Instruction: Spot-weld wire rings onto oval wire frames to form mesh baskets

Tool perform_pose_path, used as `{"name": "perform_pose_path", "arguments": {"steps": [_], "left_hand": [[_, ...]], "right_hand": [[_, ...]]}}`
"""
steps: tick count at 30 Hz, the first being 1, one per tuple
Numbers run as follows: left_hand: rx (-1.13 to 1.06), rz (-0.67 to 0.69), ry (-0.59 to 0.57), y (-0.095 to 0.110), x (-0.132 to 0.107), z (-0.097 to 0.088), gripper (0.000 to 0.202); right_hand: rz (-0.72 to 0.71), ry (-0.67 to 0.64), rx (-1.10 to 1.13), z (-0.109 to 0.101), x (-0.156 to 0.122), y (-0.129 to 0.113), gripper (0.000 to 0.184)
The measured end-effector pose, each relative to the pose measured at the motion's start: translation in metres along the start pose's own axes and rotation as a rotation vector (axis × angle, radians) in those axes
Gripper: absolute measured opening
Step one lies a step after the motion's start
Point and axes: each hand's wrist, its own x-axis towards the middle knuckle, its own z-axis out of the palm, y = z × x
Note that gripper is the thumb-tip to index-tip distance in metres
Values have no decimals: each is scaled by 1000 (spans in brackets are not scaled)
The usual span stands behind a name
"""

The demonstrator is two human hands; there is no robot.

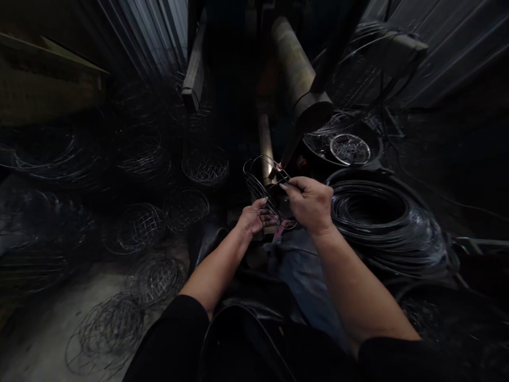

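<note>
A small wire basket frame [260, 178] made of thin metal wire is held up in front of me, tilted on its side. My left hand [254, 216] grips its lower part from underneath, fingers curled through the wires. My right hand [309, 201] is closed on the basket's right side, thumb and forefinger pinching a wire near the rim. A dark metal arm of a machine [296, 138] reaches down to just behind the basket. Both forearms stretch out from black sleeves.
Several finished wire baskets [205, 165] lie on the floor at left. A large coil of black wire [384, 223] sits at right, with a bowl-like reel [350, 148] behind it. A thick cylinder [294, 69] and corrugated metal walls stand behind.
</note>
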Motion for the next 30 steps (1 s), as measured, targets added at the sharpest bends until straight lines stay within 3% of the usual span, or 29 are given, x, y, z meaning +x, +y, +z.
{"name": "perform_pose_path", "arguments": {"steps": [8,18,25,27,30], "left_hand": [[-23,-35,-3,3,2,0,27],[-46,-33,-35,5,12,5,23],[43,-35,-25,-3,8,8,39],[204,105,58,-6,3,3,43],[466,504,242,-9,-8,-12,44]], "right_hand": [[-36,-40,84,-6,4,-1,16],[-69,4,-91,2,17,7,14],[-25,-47,-83,-1,13,3,13],[15,-53,24,-12,3,6,11],[106,-32,225,-31,-24,22,16]]}}
